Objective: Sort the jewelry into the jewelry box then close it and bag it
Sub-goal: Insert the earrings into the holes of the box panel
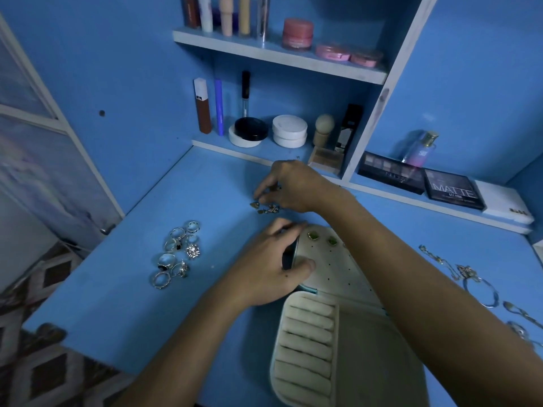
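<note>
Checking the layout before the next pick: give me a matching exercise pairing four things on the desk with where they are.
Things:
1. rings
2. chains
3. loose earrings
4. green earrings

Places:
A. pinned in the jewelry box lid
B. desk, left of the box
C. desk, right of the box
D. desk, under the right hand

Pairs: 1-B, 2-C, 3-D, 4-A
</note>
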Demonstrator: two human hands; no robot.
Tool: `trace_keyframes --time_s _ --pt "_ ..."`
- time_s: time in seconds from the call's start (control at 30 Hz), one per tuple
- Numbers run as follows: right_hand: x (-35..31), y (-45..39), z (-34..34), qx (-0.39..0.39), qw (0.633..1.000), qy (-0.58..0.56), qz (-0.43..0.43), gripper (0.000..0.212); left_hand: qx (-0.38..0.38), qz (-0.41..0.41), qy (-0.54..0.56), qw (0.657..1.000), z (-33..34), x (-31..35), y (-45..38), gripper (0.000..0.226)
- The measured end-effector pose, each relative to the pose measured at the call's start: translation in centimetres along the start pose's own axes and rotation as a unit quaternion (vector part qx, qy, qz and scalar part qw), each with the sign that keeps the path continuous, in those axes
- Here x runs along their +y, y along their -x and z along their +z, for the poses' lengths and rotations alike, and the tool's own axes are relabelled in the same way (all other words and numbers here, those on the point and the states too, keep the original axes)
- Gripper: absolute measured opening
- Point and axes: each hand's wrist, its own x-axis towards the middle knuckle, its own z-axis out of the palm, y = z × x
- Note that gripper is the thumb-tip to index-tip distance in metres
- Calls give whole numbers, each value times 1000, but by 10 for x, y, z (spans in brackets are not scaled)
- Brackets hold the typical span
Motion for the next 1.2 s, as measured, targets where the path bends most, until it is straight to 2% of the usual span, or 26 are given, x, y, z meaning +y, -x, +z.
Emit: trace_keyframes --time_s 0.53,0.73,0.83,1.0,1.07,1.13,1.2 --pt "1 6 7 55 998 -24 -6 10 -3 -9 0 1000 0 0 1 73" --pt "9 20 -4 106 994 -32 6 9 13 0 13 1000 2 -2 0 55" --pt "18 31 -10 132 990 -45 21 9 18 1 14 1000 2 -3 0 57" --pt "33 60 -19 185 974 -112 61 6 35 -2 12 999 3 -1 -2 63" --pt "37 75 -22 215 964 -131 82 5 39 -5 13 999 3 -1 -3 58" --pt "40 90 -25 240 948 -174 117 9 43 -12 9 999 3 0 -2 51" --pt "43 106 -27 263 925 -225 159 13 48 -13 5 999 4 1 -3 54"
